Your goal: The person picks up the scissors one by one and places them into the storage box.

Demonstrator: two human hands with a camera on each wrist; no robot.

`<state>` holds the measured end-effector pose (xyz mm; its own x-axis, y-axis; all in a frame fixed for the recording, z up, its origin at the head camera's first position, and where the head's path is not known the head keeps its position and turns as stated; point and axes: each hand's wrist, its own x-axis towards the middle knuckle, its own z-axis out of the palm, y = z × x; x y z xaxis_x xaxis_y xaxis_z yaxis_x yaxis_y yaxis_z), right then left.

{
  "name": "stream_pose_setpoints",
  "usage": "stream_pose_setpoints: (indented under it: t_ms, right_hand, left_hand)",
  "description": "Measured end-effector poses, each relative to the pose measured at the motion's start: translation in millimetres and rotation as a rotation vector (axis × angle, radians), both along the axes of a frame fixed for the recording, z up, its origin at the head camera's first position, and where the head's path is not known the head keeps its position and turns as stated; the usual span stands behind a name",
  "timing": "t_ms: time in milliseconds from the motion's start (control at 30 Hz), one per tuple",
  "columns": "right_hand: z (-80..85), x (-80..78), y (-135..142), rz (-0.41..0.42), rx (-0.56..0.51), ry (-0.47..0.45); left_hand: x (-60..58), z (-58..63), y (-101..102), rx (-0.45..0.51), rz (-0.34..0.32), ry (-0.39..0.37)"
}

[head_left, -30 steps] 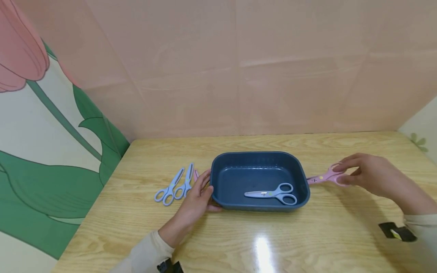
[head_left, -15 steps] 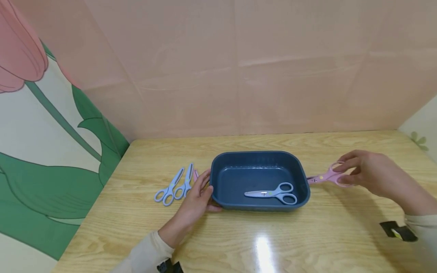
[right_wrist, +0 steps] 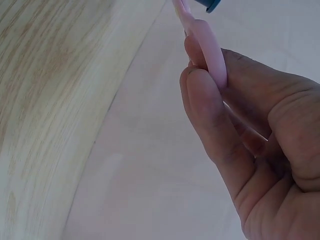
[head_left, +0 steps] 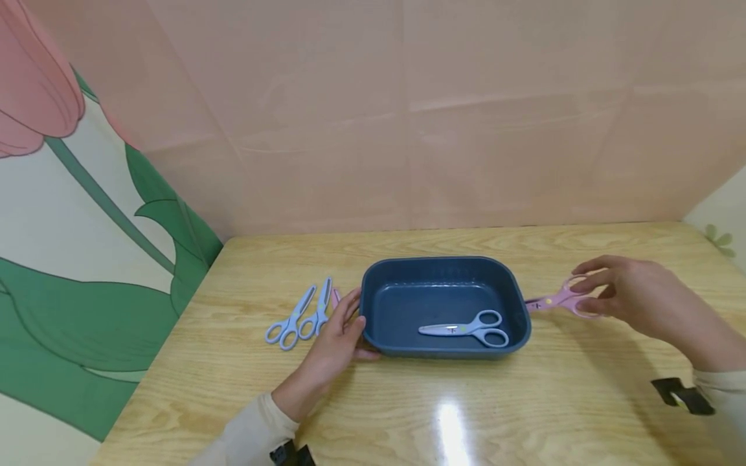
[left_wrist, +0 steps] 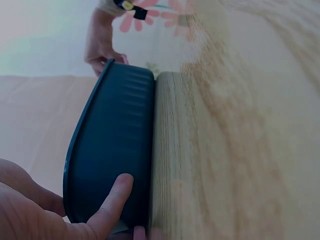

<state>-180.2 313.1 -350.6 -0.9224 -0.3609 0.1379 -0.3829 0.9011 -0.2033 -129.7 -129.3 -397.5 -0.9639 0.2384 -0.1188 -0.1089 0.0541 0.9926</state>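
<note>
A dark blue rectangular tray (head_left: pixel 443 270) stands on the table. Along its left end, my left hand (head_left: pixel 329 349) grips the wall, thumb at the rim; in the left wrist view one finger (left_wrist: pixel 112 205) lies along the outer side. Light blue scissors (head_left: pixel 466 328) lie inside the tray near its front right corner. My right hand (head_left: pixel 641 298) pinches pink scissors (head_left: pixel 550 302) by the handle loops, off the tray's right end. Their blades point left and overlap the tray's right rim, tips hidden. In the right wrist view thumb and fingers close on a pink loop (right_wrist: pixel 212 55).
Two more light blue scissors (head_left: pixel 290 320) lie on the wooden table (head_left: pixel 373 414) left of the tray. A pink tip (head_left: pixel 335 296) shows beside them, mostly hidden behind my left hand. A pinkish wall covering (head_left: pixel 402 129) rises at the table's back edge.
</note>
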Motion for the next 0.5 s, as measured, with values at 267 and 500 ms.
stream_pose_setpoints:
  t_ms: [267,500]
  right_hand:
    - [-1.0,0.3,-1.0,0.020,0.035,0.047]
    - [-2.1,0.1,-1.8,0.042,0.056,0.086]
  left_hand:
    - [0.8,1.8,1.1,0.003,0.006,-0.004]
    - [1.1,2.8,1.1,0.001,0.005,-0.009]
